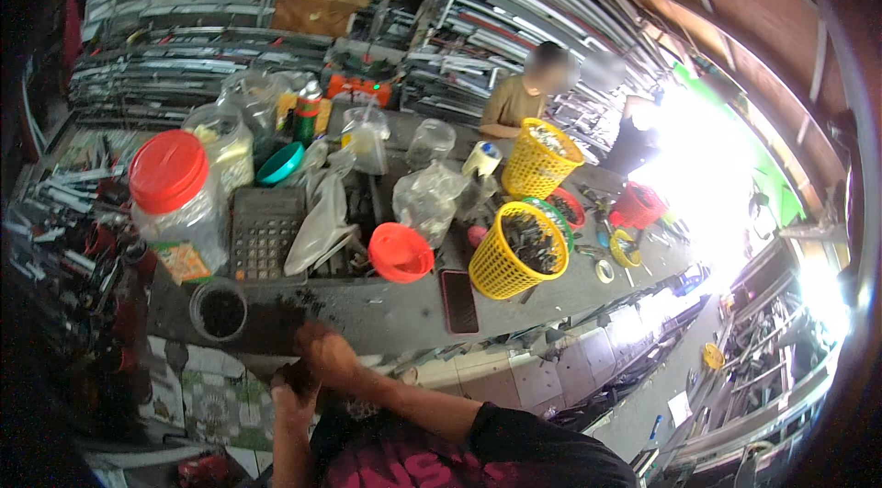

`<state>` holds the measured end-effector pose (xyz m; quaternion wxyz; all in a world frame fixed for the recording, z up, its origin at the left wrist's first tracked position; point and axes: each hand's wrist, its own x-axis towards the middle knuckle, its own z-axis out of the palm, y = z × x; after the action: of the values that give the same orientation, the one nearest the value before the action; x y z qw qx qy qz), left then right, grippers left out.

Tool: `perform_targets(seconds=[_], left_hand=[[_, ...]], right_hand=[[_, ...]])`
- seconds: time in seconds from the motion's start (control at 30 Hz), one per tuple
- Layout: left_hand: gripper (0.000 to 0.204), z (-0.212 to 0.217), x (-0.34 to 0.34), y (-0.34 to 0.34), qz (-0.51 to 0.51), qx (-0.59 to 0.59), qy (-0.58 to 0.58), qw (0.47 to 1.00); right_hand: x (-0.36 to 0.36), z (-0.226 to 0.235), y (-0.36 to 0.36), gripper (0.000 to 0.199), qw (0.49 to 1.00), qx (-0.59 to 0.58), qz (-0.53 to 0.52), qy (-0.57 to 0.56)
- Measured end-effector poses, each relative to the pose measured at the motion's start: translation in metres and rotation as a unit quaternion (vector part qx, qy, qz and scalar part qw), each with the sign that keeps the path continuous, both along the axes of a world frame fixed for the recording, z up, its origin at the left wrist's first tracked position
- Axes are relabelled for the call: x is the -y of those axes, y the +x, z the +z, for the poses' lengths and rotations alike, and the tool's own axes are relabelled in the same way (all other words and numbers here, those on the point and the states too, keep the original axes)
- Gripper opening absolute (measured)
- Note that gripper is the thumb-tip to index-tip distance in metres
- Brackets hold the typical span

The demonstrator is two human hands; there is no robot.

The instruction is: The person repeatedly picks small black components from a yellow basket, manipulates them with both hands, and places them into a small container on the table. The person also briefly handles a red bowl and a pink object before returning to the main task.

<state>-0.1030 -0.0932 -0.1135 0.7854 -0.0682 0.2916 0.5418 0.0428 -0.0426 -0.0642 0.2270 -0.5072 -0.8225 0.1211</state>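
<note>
Two yellow plastic mesh baskets, one at centre and one right of upper centre. One clear plastic jar with a red screw lid, left of centre. One red plastic funnel, centre. One dark desk calculator. One small round dark tin, lower left. One green-rimmed bowl.

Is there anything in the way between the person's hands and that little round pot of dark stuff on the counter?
Nothing visible. The right hand and left hand are at the counter edge, and the round pot sits just up-left, with only dark crumbs between.

Red-lidded clear jar with orange-green label beside grey calculator
</note>
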Motion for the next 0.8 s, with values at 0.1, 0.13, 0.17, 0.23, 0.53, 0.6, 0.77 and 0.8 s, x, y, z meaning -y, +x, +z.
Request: perform_targets(seconds=[0.1,0.13,0.17,0.23,0.53,0.6,0.77,0.8], left_hand=[[0.038,-0.005,-0.004,-0.007,-0.011,-0.033,0.012,0.999],[0.036,-0.005,-0.004,-0.009,-0.016,-0.029,0.045,0.998],[0.037,-0.006,-0.007,-0.009,-0.022,0.019,0.074,0.997],[0.037,-0.007,-0.006,-0.008,-0.05,-0.109,0.172,0.978],[0.045,-0.001,-0.008,-0.011,0.026,0.024,-0.001,0.999],[0.046,0.004,-0.002,-0.007,0.013,-0.038,0.039,0.998],[0.05,0.007,-0.001,-0.01,-0.005,-0.081,0.056,0.995],[0.047,0.003,-0.003,-0.012,-0.014,-0.065,0.105,0.992]], right_hand=[[0.019,0.014,-0.009,0.022,0.997,0.006,0.078,0.009],[0.025,0.02,-0.008,0.022,0.995,-0.014,0.092,0.041],[0.027,0.028,-0.008,0.023,0.991,-0.035,0.106,0.072],[0.019,0.041,-0.01,0.033,0.994,-0.011,0.106,-0.022],[-0.013,0.059,-0.035,0.042,0.997,-0.014,-0.02,-0.08],[-0.013,0.055,-0.035,0.042,0.995,0.024,-0.009,-0.093],[-0.002,0.045,-0.033,0.038,0.996,-0.041,-0.004,-0.075],[0.004,0.045,-0.031,0.036,0.995,-0.025,0.02,-0.089]])
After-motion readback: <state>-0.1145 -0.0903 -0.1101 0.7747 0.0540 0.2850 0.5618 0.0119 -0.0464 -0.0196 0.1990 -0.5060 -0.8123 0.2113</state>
